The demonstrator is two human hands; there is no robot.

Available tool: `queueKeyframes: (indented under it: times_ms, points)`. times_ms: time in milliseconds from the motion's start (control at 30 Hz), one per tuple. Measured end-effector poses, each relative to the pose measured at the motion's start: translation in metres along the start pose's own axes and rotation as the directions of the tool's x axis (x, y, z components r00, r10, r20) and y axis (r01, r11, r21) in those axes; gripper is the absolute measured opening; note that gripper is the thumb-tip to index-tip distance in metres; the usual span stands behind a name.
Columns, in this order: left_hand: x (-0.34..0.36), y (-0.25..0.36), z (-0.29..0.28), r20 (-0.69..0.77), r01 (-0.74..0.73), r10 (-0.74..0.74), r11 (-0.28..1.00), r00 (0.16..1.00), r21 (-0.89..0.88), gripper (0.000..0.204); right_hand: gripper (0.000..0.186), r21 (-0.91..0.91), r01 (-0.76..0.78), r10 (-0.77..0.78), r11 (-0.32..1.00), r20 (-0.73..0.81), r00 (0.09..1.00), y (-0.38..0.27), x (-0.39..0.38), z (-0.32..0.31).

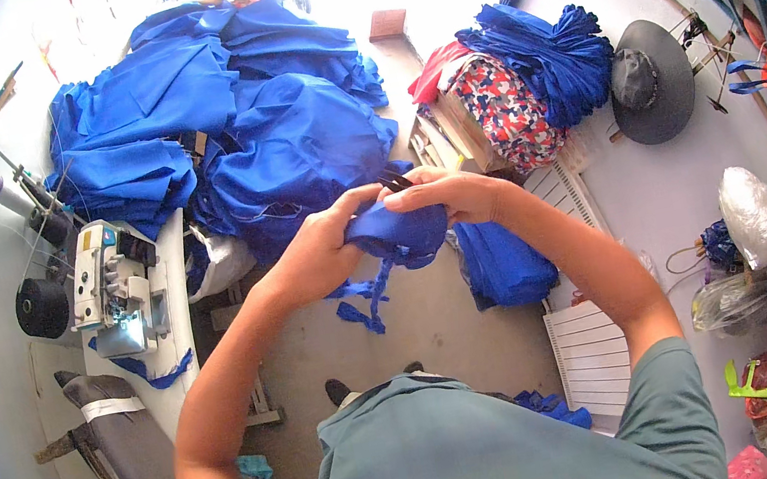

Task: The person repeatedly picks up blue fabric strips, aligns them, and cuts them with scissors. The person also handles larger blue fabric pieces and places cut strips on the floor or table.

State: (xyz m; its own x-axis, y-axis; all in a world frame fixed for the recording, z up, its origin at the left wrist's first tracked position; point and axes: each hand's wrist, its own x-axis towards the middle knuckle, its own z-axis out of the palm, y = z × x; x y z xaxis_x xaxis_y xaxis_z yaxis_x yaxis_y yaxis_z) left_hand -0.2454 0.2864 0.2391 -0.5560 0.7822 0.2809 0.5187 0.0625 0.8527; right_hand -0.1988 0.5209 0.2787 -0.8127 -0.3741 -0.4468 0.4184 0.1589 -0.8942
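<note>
A small piece of blue cloth [403, 233] is held up in front of my chest, with narrow blue strips [374, 294] dangling from its lower edge. My left hand [331, 238] is closed on the cloth's left side, thumb along the top. From the right, my right hand [459, 194] is closed at its upper edge, thumb pressed toward the fabric. Small black thread snips [394, 180] stick out at the fingers of my right hand; most of the tool is hidden there.
Large blue cloth heaps [285, 134] lie ahead. To the left, a lit sewing machine [112, 285] stands on a white table beside a black thread cone [44, 306]. Folded blue cloth [505, 265] is right of my hands. A dark hat [652, 83] and bags [753, 213] hang at right.
</note>
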Motion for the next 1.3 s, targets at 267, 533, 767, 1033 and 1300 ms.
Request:
queueKeyframes:
  times_ms: [267,533,767,1033,1300]
  points:
    - [0.001,-0.008,-0.01,0.125,0.404,-0.389,0.815,0.913,-0.414,0.019,0.041,0.703,0.347,-0.367,0.621,-0.13,0.921,0.045,0.011,0.009]
    - [-0.008,-0.019,-0.002,0.02,0.406,-0.463,0.756,0.886,-0.514,0.016,0.036,0.564,0.639,-0.374,0.523,-0.522,0.767,0.081,0.002,0.052]
    - [-0.006,-0.025,0.016,-0.142,0.282,-0.411,0.802,0.901,-0.527,0.012,0.044,0.479,0.285,-0.138,0.83,-0.319,0.938,0.065,0.001,0.128]
    - [-0.009,-0.025,0.024,-0.196,0.23,-0.375,0.825,0.906,-0.517,0.008,0.046,0.83,0.245,-0.181,0.502,-0.177,0.968,0.087,0.015,0.127]
    - [-0.014,-0.026,0.027,-0.214,0.239,-0.4,0.815,0.891,-0.527,0.012,0.042,0.81,0.27,-0.162,0.521,-0.216,0.963,0.08,0.014,0.132]
